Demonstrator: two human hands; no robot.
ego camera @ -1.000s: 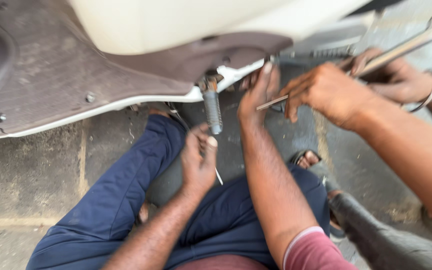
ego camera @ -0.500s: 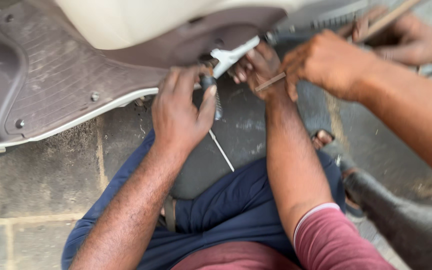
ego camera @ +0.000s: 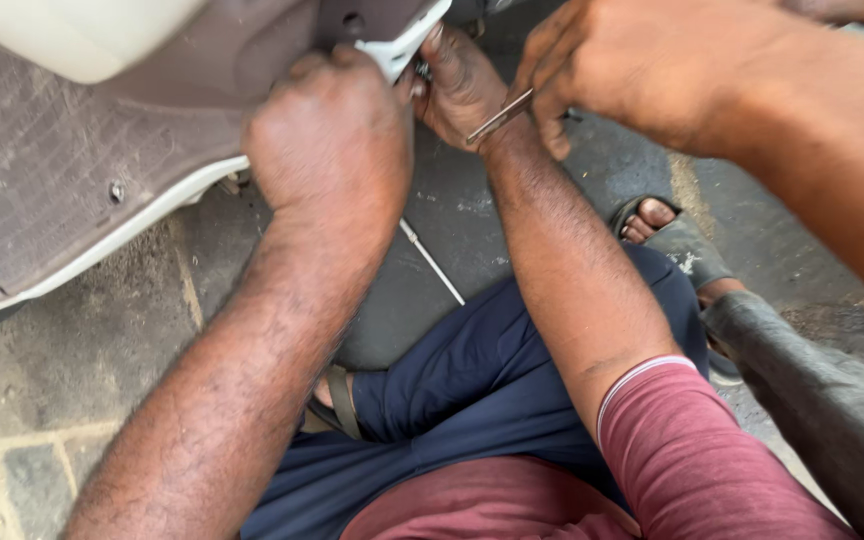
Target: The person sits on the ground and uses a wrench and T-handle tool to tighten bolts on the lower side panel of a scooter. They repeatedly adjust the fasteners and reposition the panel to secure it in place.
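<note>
the left hand (ego camera: pixel 330 135) is curled narrow, knuckles up, its fingers tucked against the white edge trim (ego camera: pixel 397 45) of the scooter's brown floorboard (ego camera: pixel 72 170); what it grips underneath cannot be told. just beside it the right hand (ego camera: pixel 462 85) is closed, fingertips pressed to the same trim. both forearms reach straight forward from the lap, nearly parallel. a co-worker's hand (ego camera: pixel 617 65) crowds in from the right, pinching a thin metal rod (ego camera: pixel 499 117) that touches the right wrist. little room remains between the three.
</note>
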